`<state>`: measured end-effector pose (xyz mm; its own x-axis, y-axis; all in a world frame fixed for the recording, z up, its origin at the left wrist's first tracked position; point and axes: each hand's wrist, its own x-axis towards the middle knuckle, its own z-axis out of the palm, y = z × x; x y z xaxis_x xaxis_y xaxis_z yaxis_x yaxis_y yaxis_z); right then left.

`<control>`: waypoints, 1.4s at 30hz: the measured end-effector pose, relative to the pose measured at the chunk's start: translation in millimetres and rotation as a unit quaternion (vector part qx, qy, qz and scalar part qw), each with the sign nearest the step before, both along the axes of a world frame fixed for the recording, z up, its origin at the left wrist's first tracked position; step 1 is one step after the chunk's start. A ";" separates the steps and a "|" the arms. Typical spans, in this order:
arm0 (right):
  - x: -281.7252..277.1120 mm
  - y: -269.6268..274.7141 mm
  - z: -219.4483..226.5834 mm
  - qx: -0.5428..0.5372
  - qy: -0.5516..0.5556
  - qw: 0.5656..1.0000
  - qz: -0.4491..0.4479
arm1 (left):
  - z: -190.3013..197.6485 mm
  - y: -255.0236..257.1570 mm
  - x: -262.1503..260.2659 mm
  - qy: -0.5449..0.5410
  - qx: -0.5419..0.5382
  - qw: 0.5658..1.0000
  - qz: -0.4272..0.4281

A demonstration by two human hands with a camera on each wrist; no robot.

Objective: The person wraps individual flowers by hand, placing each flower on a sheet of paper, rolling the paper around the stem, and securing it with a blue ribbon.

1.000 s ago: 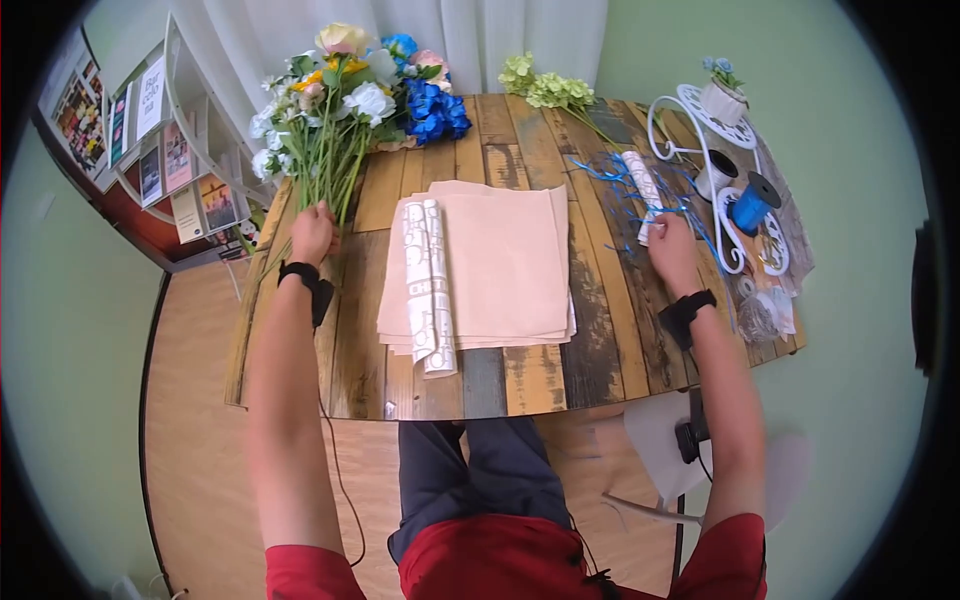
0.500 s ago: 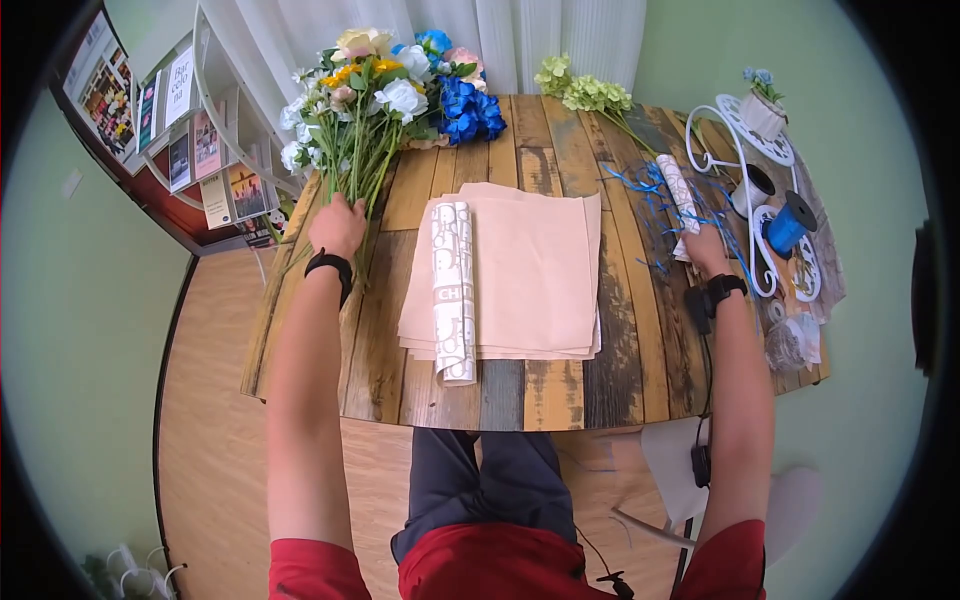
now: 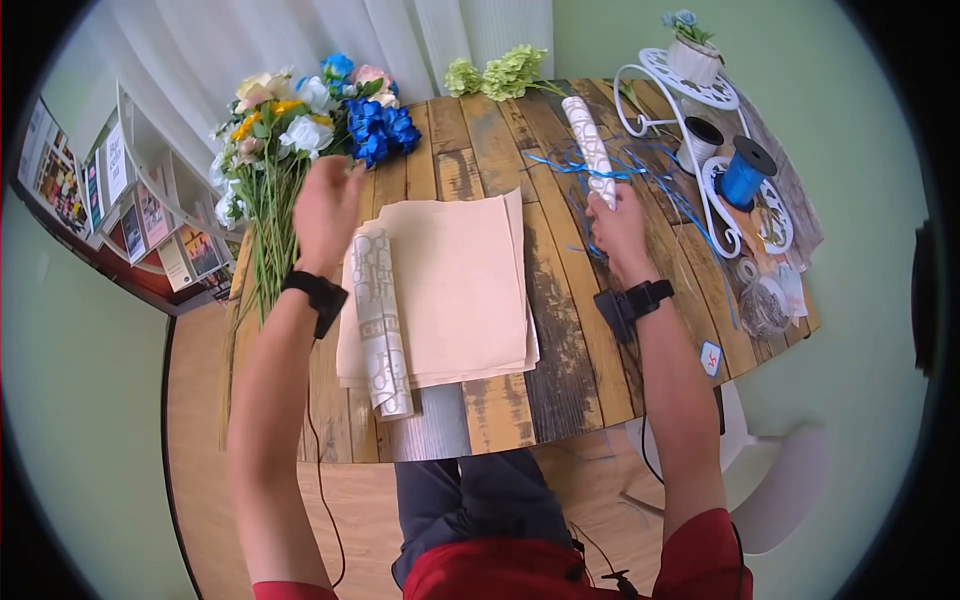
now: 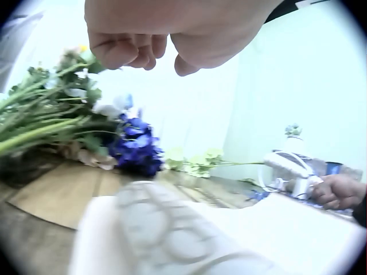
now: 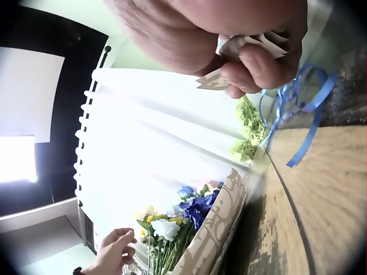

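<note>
My left hand (image 3: pixel 325 215) hovers beside the flower stems (image 3: pixel 268 225) with its fingers loosely bent and nothing held; the left wrist view shows this hand (image 4: pixel 183 26) above the large patterned roll (image 4: pixel 166 229). That roll (image 3: pixel 378 330) lies on the left part of a stack of beige paper sheets (image 3: pixel 460 290). At the table's right, my right hand (image 3: pixel 620 232) grips the lower end of a smaller patterned roll (image 3: pixel 587 140), with curly blue ribbon (image 3: pixel 665 190) around it. In the right wrist view, fingers (image 5: pixel 258 66) curl round the roll's end.
Mixed flowers (image 3: pixel 300 130) lie at the back left, green blossoms (image 3: pixel 510 75) at the back. A white metal stand (image 3: pixel 708 200) at the right has a blue spool (image 3: pixel 745 180), a white spool (image 3: pixel 698 145) and a small potted plant (image 3: pixel 693 58).
My left hand has let go of the flower stems and risen beside them. My right hand has raised the smaller roll slightly and moved it left. The head view has also shifted.
</note>
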<state>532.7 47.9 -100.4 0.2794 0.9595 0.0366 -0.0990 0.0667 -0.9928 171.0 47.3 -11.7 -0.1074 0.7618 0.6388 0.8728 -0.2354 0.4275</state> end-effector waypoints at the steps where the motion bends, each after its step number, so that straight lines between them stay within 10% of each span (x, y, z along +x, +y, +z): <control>1: -0.1 -1.4 0.9 -0.001 0.002 1.000 -0.004 | -5.1 8.8 18.8 0.008 0.007 0.998 -0.061; 7: 6.0 -7.7 -1.1 -0.013 0.095 0.993 0.072 | -9.5 13.4 171.1 -0.033 -0.123 0.942 -0.312; 14: 3.6 -12.6 0.5 -0.004 -0.032 0.998 0.051 | -28.6 41.1 260.0 0.052 -0.109 0.944 -0.308; 25: 4.7 0.1 -18.8 0.032 -0.111 0.993 0.001 | -7.3 61.3 242.4 0.006 -0.138 0.954 -0.265; 42: 7.6 -7.7 -10.7 -0.037 0.019 0.999 0.002 | 40.9 71.7 188.8 -0.406 0.014 0.870 -0.278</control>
<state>540.4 40.3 -111.1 0.2756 0.9602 -0.0456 -0.1365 -0.0079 -0.9906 359.9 119.0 29.1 -0.1507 0.8261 0.5430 0.0328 -0.5448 0.8379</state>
